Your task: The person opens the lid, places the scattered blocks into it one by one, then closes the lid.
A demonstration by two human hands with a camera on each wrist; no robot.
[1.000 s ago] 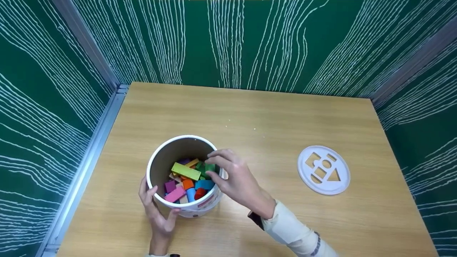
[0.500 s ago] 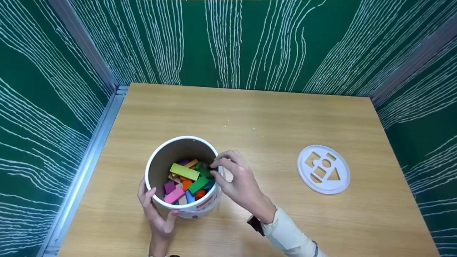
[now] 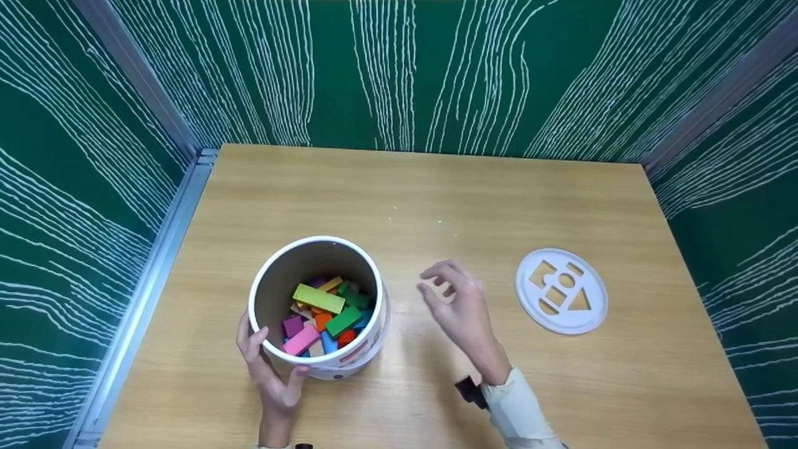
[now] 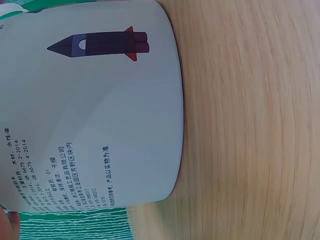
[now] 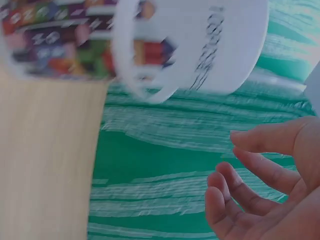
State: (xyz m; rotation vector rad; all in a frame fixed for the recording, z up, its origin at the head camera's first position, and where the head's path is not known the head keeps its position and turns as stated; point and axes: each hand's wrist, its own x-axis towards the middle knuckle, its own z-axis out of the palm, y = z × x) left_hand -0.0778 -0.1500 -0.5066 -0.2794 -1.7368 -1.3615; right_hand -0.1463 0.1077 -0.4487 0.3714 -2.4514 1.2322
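Observation:
A white bucket (image 3: 381, 312) full of coloured wooden blocks (image 3: 318, 321) stands on the table. A bright green block (image 3: 343, 322) and a yellow-green block (image 3: 318, 298) lie on top of the pile. My left hand (image 3: 271, 380) holds the bucket at its near left side, fingers along the wall and rim, thumb at the front. In the left wrist view, the bucket's printed wall (image 4: 100, 100) fills much of the picture. To the right of the bucket, my right hand (image 3: 461, 312) hovers with loosely bent fingers and nothing in them; the right wrist view shows the gap between thumb and fingers.
The white round lid (image 3: 589, 318), with cut-out shapes, lies flat on the table at the right. Green walls (image 3: 461, 81) with white lines close off the back and sides of the wooden table (image 3: 436, 187). A few white specks dot the tabletop.
A bright green block dropped from my right hand onto the pile in the bucket. That hand has since moved right, away from the rim. My left hand stays on the bucket.

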